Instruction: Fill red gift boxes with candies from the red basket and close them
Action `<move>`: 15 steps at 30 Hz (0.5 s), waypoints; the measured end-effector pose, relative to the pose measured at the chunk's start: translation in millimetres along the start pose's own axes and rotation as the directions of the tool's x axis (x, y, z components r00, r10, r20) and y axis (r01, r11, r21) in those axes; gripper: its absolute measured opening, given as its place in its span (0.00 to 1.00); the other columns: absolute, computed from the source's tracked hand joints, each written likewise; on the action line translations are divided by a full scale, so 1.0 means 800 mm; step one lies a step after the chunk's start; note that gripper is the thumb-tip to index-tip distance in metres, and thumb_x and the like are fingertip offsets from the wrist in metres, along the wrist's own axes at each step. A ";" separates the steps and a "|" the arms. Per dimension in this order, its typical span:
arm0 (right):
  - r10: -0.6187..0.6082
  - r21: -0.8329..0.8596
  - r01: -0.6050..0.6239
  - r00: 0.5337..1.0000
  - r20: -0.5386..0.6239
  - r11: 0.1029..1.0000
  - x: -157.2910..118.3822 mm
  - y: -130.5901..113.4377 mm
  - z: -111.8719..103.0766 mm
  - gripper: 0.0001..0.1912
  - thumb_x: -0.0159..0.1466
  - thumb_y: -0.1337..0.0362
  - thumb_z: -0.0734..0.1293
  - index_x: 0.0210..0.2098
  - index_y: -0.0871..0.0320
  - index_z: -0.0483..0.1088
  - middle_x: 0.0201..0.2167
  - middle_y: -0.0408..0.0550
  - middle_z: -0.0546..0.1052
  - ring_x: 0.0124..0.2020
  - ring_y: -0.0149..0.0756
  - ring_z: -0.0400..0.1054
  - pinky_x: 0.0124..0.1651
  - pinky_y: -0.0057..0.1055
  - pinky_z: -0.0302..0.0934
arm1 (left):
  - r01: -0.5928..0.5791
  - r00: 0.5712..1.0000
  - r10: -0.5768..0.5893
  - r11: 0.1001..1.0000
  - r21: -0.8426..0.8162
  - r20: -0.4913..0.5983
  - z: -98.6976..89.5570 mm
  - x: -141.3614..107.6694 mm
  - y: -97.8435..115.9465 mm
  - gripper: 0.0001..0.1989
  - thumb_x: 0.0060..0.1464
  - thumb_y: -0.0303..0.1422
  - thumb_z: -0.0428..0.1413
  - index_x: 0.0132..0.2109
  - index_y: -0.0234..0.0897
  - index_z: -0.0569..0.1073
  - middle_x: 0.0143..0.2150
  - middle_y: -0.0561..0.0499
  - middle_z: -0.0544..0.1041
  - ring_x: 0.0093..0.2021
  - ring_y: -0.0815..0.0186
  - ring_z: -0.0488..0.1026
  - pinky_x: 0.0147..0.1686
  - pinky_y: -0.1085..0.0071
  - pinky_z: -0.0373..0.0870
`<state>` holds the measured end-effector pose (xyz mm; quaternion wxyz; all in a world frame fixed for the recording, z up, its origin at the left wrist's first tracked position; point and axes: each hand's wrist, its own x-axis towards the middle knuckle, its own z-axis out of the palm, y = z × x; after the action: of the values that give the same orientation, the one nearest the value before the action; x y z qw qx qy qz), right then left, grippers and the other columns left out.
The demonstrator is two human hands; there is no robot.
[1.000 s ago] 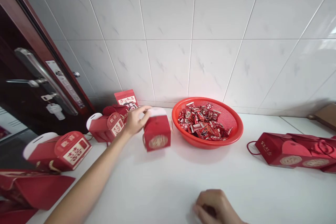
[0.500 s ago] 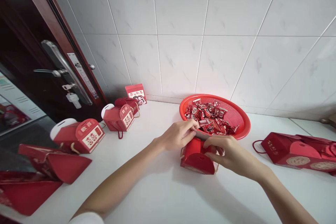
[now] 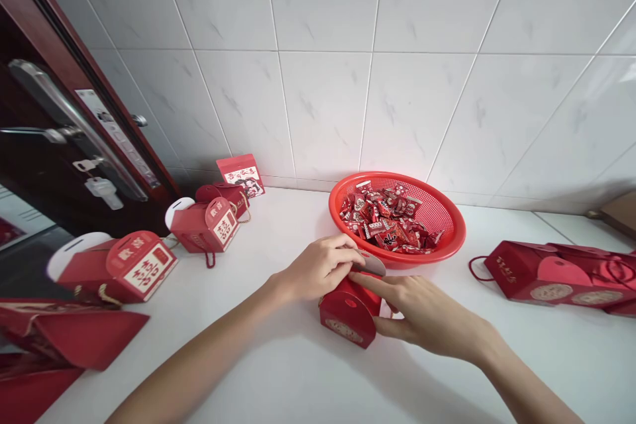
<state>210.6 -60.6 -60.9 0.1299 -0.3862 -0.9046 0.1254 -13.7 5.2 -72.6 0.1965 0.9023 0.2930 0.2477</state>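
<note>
A small red gift box [image 3: 348, 313] with a pale round emblem on its front stands on the white surface, turned at an angle. My left hand [image 3: 322, 268] grips its top from the left, fingers bent over the upper edge. On the other side, my right hand [image 3: 420, 310] holds the box, its forefinger along the top and its thumb low at the front right corner. A rounded flap stands up behind the fingers. Just beyond the box is a red plastic basket [image 3: 454, 228] holding many red-wrapped candies [image 3: 390, 218]. The inside of the box is hidden.
Several red gift boxes [image 3: 126, 264] stand along the left, with a picture card [image 3: 242, 175] against the tiled wall [image 3: 322, 106]. More red boxes [image 3: 551, 278] lie at the right. A dark door [image 3: 44, 179] with keys in its lock borders the left.
The box has been turned, so its front emblem now shows, and its rear flap stands up. Both hands have shifted with it. The view has swung slightly to the right.
</note>
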 end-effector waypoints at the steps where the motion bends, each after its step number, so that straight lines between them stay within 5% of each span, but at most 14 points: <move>1: 0.011 0.005 -0.011 1.000 0.008 1.000 0.000 0.001 0.001 0.18 0.67 0.67 0.66 0.56 0.54 0.70 0.29 0.41 0.74 0.22 0.31 0.63 0.25 0.29 0.51 | 0.012 1.000 -0.013 1.000 0.016 0.023 -0.002 0.000 0.004 0.17 0.65 0.26 0.47 0.46 0.40 0.81 0.47 0.47 0.78 0.45 0.64 0.77 0.47 0.68 0.73; 8: 0.092 0.130 -0.113 0.984 0.155 0.985 0.003 0.002 -0.007 0.23 0.65 0.67 0.66 0.60 0.54 0.65 0.29 0.39 0.73 0.24 0.32 0.61 0.27 0.30 0.52 | 0.098 0.980 -0.100 0.995 0.021 0.171 -0.012 -0.002 0.023 0.17 0.68 0.32 0.46 0.48 0.41 0.80 0.50 0.45 0.77 0.51 0.59 0.74 0.54 0.63 0.70; 15: 0.149 0.310 -0.218 0.962 0.230 0.925 0.003 0.002 -0.023 0.16 0.66 0.64 0.67 0.52 0.53 0.62 0.39 0.42 0.79 0.31 0.33 0.66 0.32 0.31 0.58 | 0.194 0.973 -0.174 0.973 -0.125 0.154 -0.013 0.001 0.021 0.17 0.69 0.37 0.45 0.39 0.37 0.76 0.46 0.47 0.76 0.46 0.62 0.73 0.48 0.65 0.69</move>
<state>216.1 -55.5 -43.4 0.0883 -0.4274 -0.8384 0.3265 -11.3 -4.9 -55.7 0.3014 0.8707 0.3428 0.1834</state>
